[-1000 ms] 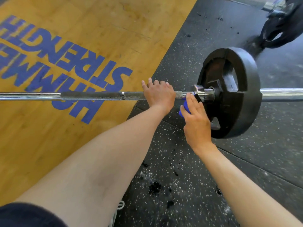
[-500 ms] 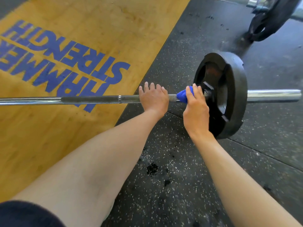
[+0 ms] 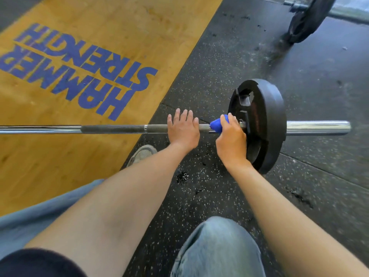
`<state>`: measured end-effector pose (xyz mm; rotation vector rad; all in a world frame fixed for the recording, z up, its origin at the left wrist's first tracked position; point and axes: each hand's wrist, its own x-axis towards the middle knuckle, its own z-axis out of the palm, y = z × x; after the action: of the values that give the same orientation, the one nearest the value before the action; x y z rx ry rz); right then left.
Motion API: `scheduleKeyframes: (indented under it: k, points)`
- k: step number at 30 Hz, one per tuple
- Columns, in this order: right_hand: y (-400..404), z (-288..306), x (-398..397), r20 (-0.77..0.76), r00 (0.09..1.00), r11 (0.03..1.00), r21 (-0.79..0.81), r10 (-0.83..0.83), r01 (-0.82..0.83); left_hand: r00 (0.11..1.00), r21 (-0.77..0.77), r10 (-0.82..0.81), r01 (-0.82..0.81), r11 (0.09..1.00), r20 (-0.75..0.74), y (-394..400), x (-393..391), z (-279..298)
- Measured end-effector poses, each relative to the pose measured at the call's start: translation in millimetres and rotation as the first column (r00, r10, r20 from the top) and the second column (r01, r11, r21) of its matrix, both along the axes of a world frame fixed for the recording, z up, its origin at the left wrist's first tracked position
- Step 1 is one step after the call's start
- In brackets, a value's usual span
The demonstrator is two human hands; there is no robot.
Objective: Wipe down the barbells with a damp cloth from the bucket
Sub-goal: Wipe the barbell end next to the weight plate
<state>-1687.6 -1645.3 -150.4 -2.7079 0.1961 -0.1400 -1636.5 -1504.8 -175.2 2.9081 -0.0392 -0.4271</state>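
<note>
Two hands meet on the barbell [image 3: 111, 129], which lies across wooden platform [image 3: 79, 56] and rubber floor [image 3: 219, 66]. Left hand [image 3: 184, 132] presses down, fingers straight and slightly spread. Right hand [image 3: 231, 140] curls around the blue cloth [image 3: 216, 124] (wrapped on the shaft) just beside the black plate [image 3: 265, 120].

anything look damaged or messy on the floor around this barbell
Yes. The rubber floor has small dark crumbly clumps, like torn bits of matting, below the left hand at and right of the right forearm. The barbell, weight plate and blue cloth look fine.
</note>
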Motion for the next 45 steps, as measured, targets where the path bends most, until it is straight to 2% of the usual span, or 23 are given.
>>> scheduleKeyframes:
  k: [4, 7, 9, 12, 17, 20, 23, 25, 27, 29, 32, 35, 40, 45]
  points:
    - [-15.1, 13.2, 15.9, -0.125, 0.992, 0.999, 0.036, -0.028, 0.033, 0.996, -0.056, -0.030, 0.025, 0.998, -0.087, 4.8, -26.4, 8.4]
    - [-18.9, 10.1, -15.9, -0.044, 0.999, 0.999, 0.026, -0.028, 0.029, 0.991, -0.080, -0.053, 0.043, 0.996, -0.121, 8.2, -45.8, 8.7]
    - [-15.2, 3.2, -55.1, 0.000, 1.000, 1.000, 0.017, -0.025, 0.025, 0.992, -0.081, -0.066, 0.057, 0.995, -0.109, 10.3, -60.5, 7.5]
    - [-14.3, 3.2, -93.9, -0.068, 0.997, 1.000, 0.004, -0.024, 0.024, 0.993, -0.096, -0.095, 0.087, 0.992, -0.075, 12.2, -80.2, 9.6]
    - [-12.4, 20.9, -76.3, -0.227, 0.973, 0.999, -0.005, -0.033, 0.032, 0.989, -0.067, -0.147, 0.148, 0.987, 0.020, 18.7, -113.9, 5.9]
    - [-11.7, 21.1, -90.2, -0.189, 0.981, 0.999, -0.041, -0.034, 0.026, 0.960, -0.076, -0.232, 0.246, 0.966, 0.159, 6.5, -110.5, 7.2]
    - [-10.9, 8.9, -130.9, -0.143, 0.989, 0.976, -0.209, 0.030, -0.060, 0.961, -0.130, -0.237, 0.256, 0.958, 0.143, -8.5, -105.7, 1.2]
    - [-11.8, 5.6, -141.9, -0.167, 0.984, 0.953, -0.285, 0.054, -0.100, 0.955, -0.075, -0.269, 0.280, 0.957, 0.128, -13.1, -113.2, -5.6]
    - [-9.3, 5.1, -135.2, -0.165, 0.985, 0.963, -0.255, 0.045, -0.087, 0.941, -0.003, -0.298, 0.302, 0.953, 0.163, -12.2, -124.8, -13.1]
    - [-5.5, 5.3, -124.8, -0.148, 0.989, 0.987, -0.163, -0.018, -0.007, 0.932, 0.000, -0.311, 0.317, 0.949, 0.188, -13.2, -127.6, -17.0]
    - [4.2, 0.5, -148.4, -0.059, 0.993, 0.984, -0.147, -0.105, 0.096, 0.923, 0.009, -0.317, 0.323, 0.946, 0.219, -12.8, -132.1, -19.8]
    - [3.2, -6.5, -177.8, -0.042, 0.996, 0.989, -0.132, -0.076, 0.070, 0.926, 0.002, -0.301, 0.309, 0.951, 0.229, -12.4, -136.8, -22.9]
    - [9.2, -7.1, -146.2, -0.029, 0.987, 0.984, -0.087, -0.156, 0.153, 0.933, -0.016, -0.290, 0.300, 0.954, 0.214, -12.7, -141.9, -23.2]
    - [10.7, -12.3, -199.2, 0.014, 0.987, 0.985, -0.068, -0.160, 0.161, 0.933, -0.021, -0.296, 0.307, 0.952, 0.205, -10.6, -149.7, -19.6]
